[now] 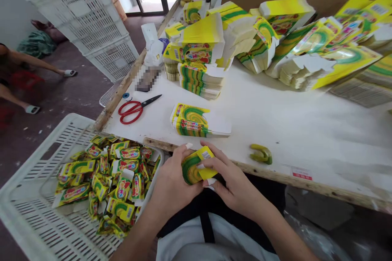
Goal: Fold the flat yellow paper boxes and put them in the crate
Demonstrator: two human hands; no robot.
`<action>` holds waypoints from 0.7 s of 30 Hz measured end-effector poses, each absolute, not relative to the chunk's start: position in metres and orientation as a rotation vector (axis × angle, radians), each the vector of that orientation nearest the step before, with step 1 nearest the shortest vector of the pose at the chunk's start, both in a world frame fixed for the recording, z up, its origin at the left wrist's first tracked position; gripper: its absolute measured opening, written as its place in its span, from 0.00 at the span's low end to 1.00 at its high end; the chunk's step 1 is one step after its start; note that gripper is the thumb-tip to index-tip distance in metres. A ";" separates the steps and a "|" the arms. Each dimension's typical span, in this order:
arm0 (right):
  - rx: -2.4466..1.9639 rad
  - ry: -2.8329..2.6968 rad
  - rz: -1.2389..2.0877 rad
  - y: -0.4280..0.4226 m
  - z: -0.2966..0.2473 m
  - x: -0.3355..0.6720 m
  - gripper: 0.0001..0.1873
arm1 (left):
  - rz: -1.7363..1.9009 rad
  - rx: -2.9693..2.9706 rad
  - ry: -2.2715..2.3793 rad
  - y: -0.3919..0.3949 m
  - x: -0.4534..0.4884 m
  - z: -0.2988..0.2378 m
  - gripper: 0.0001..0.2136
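Observation:
Both hands meet at the near edge of the white table (275, 122) on one small yellow and green carton (196, 166). My left hand (171, 183) wraps it from the left, fingers curled over its top. My right hand (228, 179) presses its right end with thumb and fingertips. Just beyond them lies a short stack of flat carton blanks (196, 120). To the left, below table height, a white plastic crate (33, 208) holds several folded cartons (107, 179) of the same print.
Red-handled scissors (134, 109) lie on the table's left part. Tall piles of flat blanks (275, 40) fill the far side. A green-yellow clip-like object (261, 153) lies near the front edge. Stacked white crates (85, 20) stand on the floor; another person's legs (27, 85) show at far left.

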State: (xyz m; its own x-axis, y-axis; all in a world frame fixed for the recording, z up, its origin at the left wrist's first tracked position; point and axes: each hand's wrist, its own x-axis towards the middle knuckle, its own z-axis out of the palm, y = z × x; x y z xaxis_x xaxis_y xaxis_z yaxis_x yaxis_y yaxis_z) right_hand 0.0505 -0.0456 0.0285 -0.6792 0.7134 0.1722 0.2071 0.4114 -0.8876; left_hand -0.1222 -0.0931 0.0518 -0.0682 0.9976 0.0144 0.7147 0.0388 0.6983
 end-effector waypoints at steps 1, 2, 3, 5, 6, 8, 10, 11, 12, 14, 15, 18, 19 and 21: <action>-0.752 -2.158 1.234 -0.044 0.029 0.052 0.11 | 0.753 1.714 1.807 -0.093 -0.125 0.053 0.33; -0.731 -2.188 1.233 -0.042 0.030 0.054 0.11 | 0.739 1.714 1.778 -0.093 -0.128 0.053 0.33; -0.714 -2.217 1.225 -0.040 0.030 0.057 0.10 | 0.725 1.724 1.754 -0.093 -0.130 0.054 0.33; -0.687 -2.247 1.187 -0.036 0.031 0.060 0.11 | 0.714 1.761 1.719 -0.093 -0.133 0.052 0.33; -0.680 -2.236 1.152 -0.035 0.031 0.060 0.10 | 0.738 1.775 1.718 -0.093 -0.133 0.051 0.33; -0.691 -2.166 1.060 -0.035 0.029 0.060 0.10 | 0.891 1.731 1.803 -0.093 -0.133 0.048 0.35; -0.745 -2.078 0.976 -0.036 0.026 0.058 0.10 | 1.133 1.484 1.893 -0.092 -0.132 0.046 0.39; -0.772 -2.050 0.947 -0.037 0.025 0.057 0.11 | 1.231 1.291 1.881 -0.092 -0.132 0.045 0.40; -0.789 -2.037 0.925 -0.038 0.024 0.056 0.11 | 1.288 1.089 1.824 -0.091 -0.133 0.046 0.38; -0.791 -2.039 0.902 -0.039 0.022 0.053 0.12 | 1.321 0.785 1.662 -0.090 -0.135 0.048 0.29; -0.778 -2.045 0.901 -0.038 0.022 0.052 0.13 | 1.334 0.709 1.608 -0.089 -0.136 0.050 0.26; -0.740 -2.070 0.922 -0.036 0.022 0.050 0.14 | 1.402 0.696 1.586 -0.086 -0.138 0.052 0.22; -0.727 -2.081 0.934 -0.036 0.022 0.050 0.13 | 1.418 0.714 1.587 -0.086 -0.138 0.052 0.22; -0.706 -2.103 0.959 -0.034 0.023 0.052 0.13 | 1.441 0.725 1.585 -0.085 -0.136 0.051 0.22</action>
